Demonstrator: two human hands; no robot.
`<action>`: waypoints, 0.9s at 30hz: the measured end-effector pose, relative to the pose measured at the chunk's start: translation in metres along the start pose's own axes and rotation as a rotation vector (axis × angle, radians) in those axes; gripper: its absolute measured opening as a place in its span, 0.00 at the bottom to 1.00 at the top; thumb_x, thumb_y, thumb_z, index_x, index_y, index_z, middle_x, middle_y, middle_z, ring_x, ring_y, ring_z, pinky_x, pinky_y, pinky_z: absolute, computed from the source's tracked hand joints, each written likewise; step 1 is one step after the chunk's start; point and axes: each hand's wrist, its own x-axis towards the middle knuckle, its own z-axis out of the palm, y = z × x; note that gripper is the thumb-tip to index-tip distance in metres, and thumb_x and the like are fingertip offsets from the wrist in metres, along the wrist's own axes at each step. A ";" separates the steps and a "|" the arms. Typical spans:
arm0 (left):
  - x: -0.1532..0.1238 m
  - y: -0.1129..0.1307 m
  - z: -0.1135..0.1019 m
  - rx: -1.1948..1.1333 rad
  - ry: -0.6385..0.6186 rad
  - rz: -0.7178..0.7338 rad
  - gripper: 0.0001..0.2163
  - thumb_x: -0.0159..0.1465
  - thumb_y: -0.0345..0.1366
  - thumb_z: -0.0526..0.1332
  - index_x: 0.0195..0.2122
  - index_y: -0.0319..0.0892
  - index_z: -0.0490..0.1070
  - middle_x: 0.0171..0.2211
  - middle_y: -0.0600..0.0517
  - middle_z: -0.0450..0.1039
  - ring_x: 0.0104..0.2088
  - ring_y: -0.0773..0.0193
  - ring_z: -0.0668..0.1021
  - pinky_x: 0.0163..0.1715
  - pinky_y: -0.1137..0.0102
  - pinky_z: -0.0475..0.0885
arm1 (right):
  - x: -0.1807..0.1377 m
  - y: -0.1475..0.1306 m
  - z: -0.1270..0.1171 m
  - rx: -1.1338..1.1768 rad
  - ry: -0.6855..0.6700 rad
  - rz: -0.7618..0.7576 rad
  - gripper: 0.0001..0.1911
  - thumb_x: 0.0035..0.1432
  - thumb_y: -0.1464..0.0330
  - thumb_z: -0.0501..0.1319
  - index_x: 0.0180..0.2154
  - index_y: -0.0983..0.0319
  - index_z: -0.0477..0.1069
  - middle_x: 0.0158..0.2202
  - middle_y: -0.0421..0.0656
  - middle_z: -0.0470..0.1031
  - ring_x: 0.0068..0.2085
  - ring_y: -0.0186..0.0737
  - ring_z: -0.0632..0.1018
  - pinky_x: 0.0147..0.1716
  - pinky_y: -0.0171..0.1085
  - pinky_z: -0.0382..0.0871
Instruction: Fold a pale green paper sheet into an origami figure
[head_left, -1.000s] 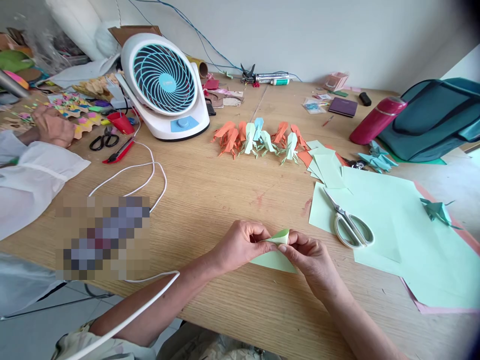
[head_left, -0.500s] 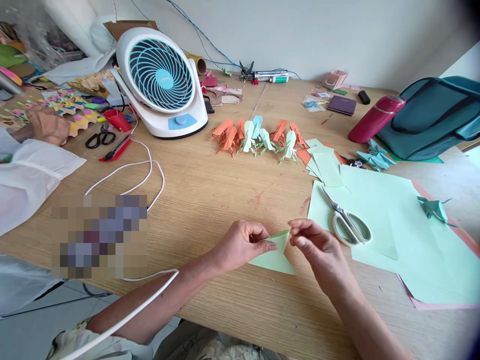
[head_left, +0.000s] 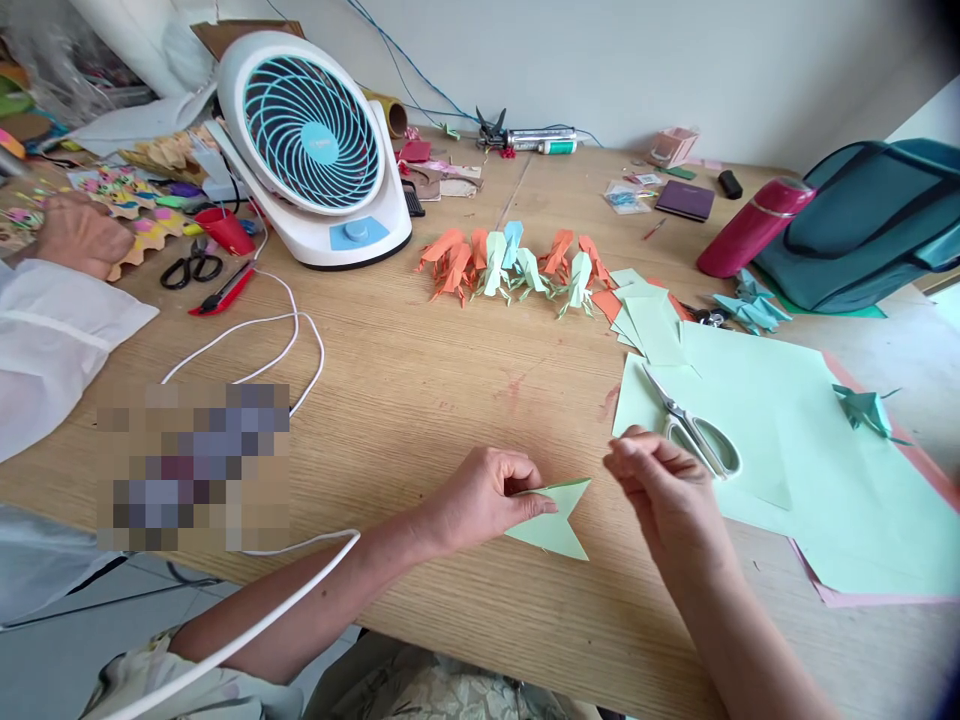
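My left hand (head_left: 487, 495) pinches the left edge of a folded light green paper piece (head_left: 555, 520) that lies on the wooden table (head_left: 420, 380) near its front edge. My right hand (head_left: 664, 490) hovers just to the right of the paper, fingers loosely curled, apart from it and holding nothing that I can see. Silver scissors (head_left: 694, 430) lie on light green sheets (head_left: 765, 400) close beside my right hand.
A row of orange and green origami figures (head_left: 517, 265) stands mid-table. A white fan (head_left: 311, 150) with a white cable sits back left. Another person's hand (head_left: 79, 235) rests far left by black scissors (head_left: 191, 268). A red bottle (head_left: 750, 238) and teal bag (head_left: 870, 225) lie right.
My right hand has let go of the green paper and drawn away to the right. The paper's raised flap now lies flatter under my left hand's pinch.
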 end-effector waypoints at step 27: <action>0.006 -0.005 -0.006 -0.206 -0.010 -0.032 0.15 0.57 0.46 0.67 0.27 0.38 0.69 0.22 0.59 0.61 0.24 0.73 0.64 0.23 0.77 0.58 | -0.015 0.003 0.008 -0.554 -0.524 -0.027 0.19 0.62 0.57 0.60 0.23 0.61 0.63 0.24 0.37 0.64 0.27 0.33 0.64 0.26 0.34 0.57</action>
